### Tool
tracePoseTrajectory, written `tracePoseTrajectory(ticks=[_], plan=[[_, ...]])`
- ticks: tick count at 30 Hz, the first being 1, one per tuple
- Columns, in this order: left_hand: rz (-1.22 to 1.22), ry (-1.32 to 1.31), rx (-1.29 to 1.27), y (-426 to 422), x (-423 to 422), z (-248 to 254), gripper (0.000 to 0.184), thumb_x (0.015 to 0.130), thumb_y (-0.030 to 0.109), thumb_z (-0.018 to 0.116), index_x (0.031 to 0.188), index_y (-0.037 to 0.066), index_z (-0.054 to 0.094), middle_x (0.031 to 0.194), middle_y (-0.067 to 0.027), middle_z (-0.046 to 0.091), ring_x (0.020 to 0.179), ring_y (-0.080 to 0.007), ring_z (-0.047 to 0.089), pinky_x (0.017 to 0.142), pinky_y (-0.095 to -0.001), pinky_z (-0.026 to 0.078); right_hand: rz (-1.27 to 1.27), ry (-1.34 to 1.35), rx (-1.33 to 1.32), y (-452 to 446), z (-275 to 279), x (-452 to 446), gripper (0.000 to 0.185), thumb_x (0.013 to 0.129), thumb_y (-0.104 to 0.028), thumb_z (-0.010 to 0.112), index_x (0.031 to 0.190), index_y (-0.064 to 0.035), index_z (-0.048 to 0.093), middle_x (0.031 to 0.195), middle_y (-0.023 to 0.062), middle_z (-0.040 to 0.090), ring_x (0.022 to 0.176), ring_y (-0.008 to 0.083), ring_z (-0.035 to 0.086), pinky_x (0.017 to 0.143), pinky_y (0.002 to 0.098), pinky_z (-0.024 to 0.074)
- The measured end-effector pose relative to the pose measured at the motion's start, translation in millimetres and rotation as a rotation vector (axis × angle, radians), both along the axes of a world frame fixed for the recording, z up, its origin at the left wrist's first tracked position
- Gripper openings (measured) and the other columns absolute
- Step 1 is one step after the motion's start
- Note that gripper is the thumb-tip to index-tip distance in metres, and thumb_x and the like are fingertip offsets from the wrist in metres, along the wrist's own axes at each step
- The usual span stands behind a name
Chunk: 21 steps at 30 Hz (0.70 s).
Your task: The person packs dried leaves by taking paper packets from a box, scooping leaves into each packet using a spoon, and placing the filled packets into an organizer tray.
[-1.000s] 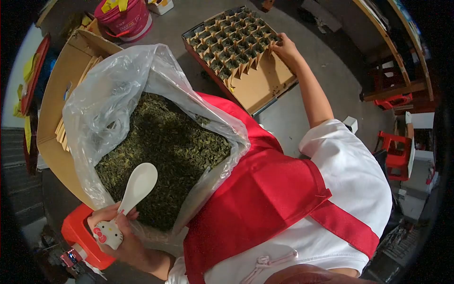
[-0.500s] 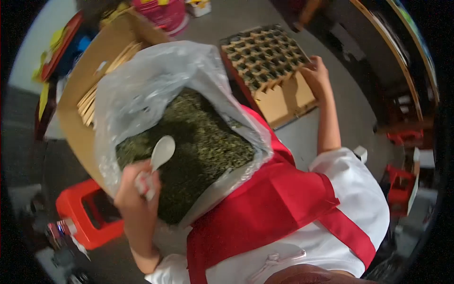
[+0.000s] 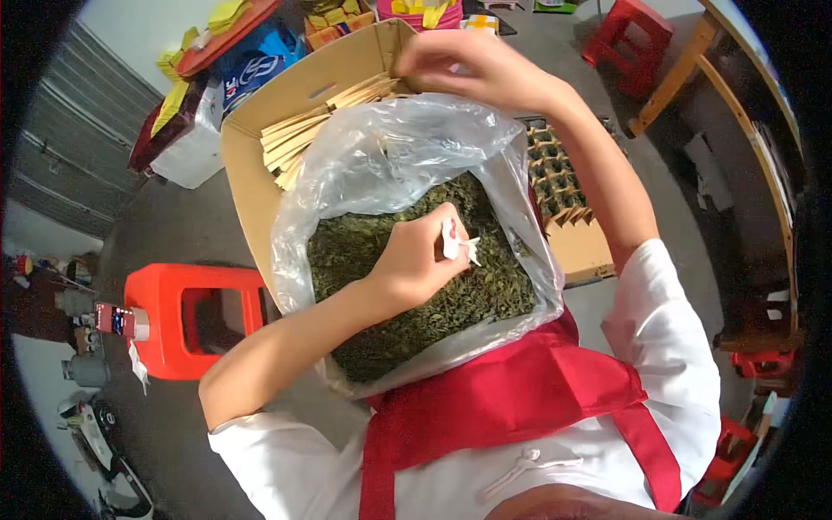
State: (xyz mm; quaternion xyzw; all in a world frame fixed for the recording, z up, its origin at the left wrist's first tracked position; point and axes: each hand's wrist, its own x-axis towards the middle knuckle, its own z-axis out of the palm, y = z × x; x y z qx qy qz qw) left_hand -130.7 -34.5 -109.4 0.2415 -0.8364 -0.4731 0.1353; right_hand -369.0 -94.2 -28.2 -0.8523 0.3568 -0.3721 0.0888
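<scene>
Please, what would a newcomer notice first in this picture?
Probably the large clear plastic bag of dark green leaves in the centre, with the left hand over them, gripping a white handle with red marks. Next, perhaps, the red apron below the bag and the orange-red stool at the picture's left.

Red-marked white spoon (image 3: pixel 450 240), over loose dark-green leaves (image 3: pixel 347 247), inside open clear plastic bag (image 3: pixel 403 143)

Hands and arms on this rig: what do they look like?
Human, no gloves visible on the left hand or right hand, though the right is blurred. Forearms bare, no cables seen. White short sleeves end near the elbows; red apron.
</scene>
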Motion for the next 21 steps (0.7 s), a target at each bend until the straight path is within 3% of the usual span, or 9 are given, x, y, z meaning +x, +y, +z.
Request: tracePoseTrajectory(ticks=[1,2,6,7,10,14,21], plan=[[0.047,-0.018,0.17,0,-1,-2,0.01,0.086,0.0,0.062,0.093,0.0,0.054,0.09,-0.0148,0.068,0.081,-0.0193,0.071,0.069,-0.0295,0.055,-0.002,0.115,-0.053,-19,3,9,0.022,0.083,-0.005,0.064,0.103,-0.0008,0.058,0.095,0.017,0.066,0.087,0.0282,0.065,0.077,0.0374,0.0505],[0.094,0.022,0.302,0,-3,2,0.008,0.089,-0.002,0.059,0.095,-0.004,0.054,0.095,-0.0181,0.068,0.086,-0.0195,0.071,0.077,-0.0293,0.058,-0.045,0.23,0.068,-31,7,19,0.022,0.087,-0.003,0.059,0.108,0.0006,0.058,0.095,0.0163,0.065,0.087,0.0301,0.064,0.076,0.0354,0.0508],[0.171,0.2,0.601,1,5,-12,0.011,0.087,-0.004,0.058,0.096,-0.005,0.052,0.09,-0.0166,0.066,0.085,-0.0219,0.071,0.076,-0.0301,0.058,0.146,0.468,0.17,-73,-7,46,0.03,0.084,-0.007,0.061,0.114,-0.0031,0.061,0.106,0.017,0.066,0.102,0.0352,0.064,0.086,0.0435,0.0505],[0.185,0.212,0.622,2,8,-9,0.011,0.088,-0.004,0.058,0.097,-0.005,0.052,0.091,-0.0166,0.066,0.085,-0.0222,0.07,0.076,-0.0302,0.058,0.203,0.507,0.221,-78,-11,53,0.03,0.085,-0.009,0.06,0.114,-0.0044,0.061,0.108,0.0168,0.066,0.104,0.0356,0.063,0.088,0.0445,0.0503],[0.196,0.28,0.667,3,22,-2,0.01,0.09,-0.002,0.057,0.098,-0.004,0.052,0.093,-0.0159,0.065,0.086,-0.0216,0.07,0.078,-0.0303,0.058,-0.049,0.726,0.288,-97,-35,68,0.027,0.089,-0.017,0.057,0.114,-0.0085,0.063,0.109,0.0164,0.066,0.107,0.0362,0.062,0.09,0.0457,0.0501],[0.2,0.303,0.576,5,41,5,0.01,0.093,0.001,0.057,0.1,-0.004,0.052,0.094,-0.0162,0.066,0.087,-0.0202,0.07,0.078,-0.0296,0.058,0.026,0.799,0.175,-116,-53,64,0.025,0.091,-0.024,0.054,0.11,-0.011,0.064,0.108,0.0161,0.067,0.103,0.0369,0.064,0.087,0.0464,0.0517],[0.279,0.263,0.521,12,60,22,0.011,0.095,0.005,0.058,0.099,-0.003,0.052,0.092,-0.0156,0.066,0.085,-0.0207,0.071,0.078,-0.0299,0.059,-0.211,1.094,0.038,-89,-15,75,0.024,0.091,-0.023,0.053,0.101,-0.0094,0.07,0.1,0.0149,0.071,0.097,0.0343,0.068,0.078,0.0449,0.0555]])
